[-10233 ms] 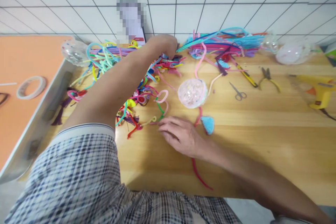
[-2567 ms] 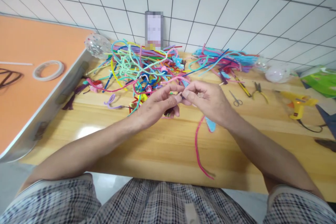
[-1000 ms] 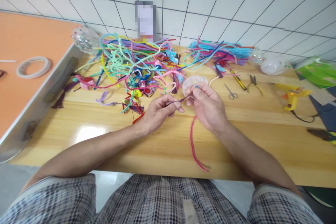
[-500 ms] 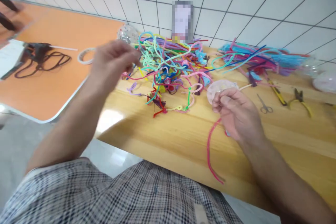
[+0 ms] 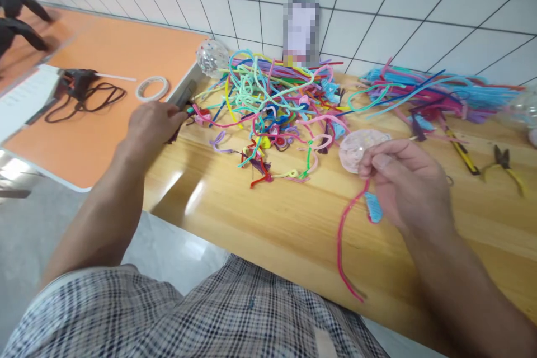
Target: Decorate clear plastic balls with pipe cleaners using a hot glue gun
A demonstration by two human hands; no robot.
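Note:
My right hand (image 5: 405, 179) is closed in a pinch on a pink pipe cleaner (image 5: 342, 235), whose long end curves down toward the table's front edge. A small blue knitted-looking piece (image 5: 373, 207) hangs beside it under my fingers. Behind those fingertips lies a pale pink translucent round thing (image 5: 354, 148), partly covered. My left hand (image 5: 153, 128) is at the left end of the wooden table, fingers bent together by a grey bar-like object (image 5: 187, 92). Something dark shows under its fingertips; what it holds, if anything, is hidden.
A tangled heap of colourful pipe cleaners (image 5: 272, 95) fills the back middle, beside a clear ball (image 5: 212, 57). More pipe cleaners (image 5: 453, 92), a yellow cutter (image 5: 459, 148) and pliers (image 5: 505, 168) lie right. The orange table (image 5: 104, 145) holds a tape roll (image 5: 151, 89) and a black corded tool (image 5: 79, 84).
My left hand has come down and left from over the heap's edge to the wooden table's left end. My right hand still pinches the pink pipe cleaner; the view has shifted slightly.

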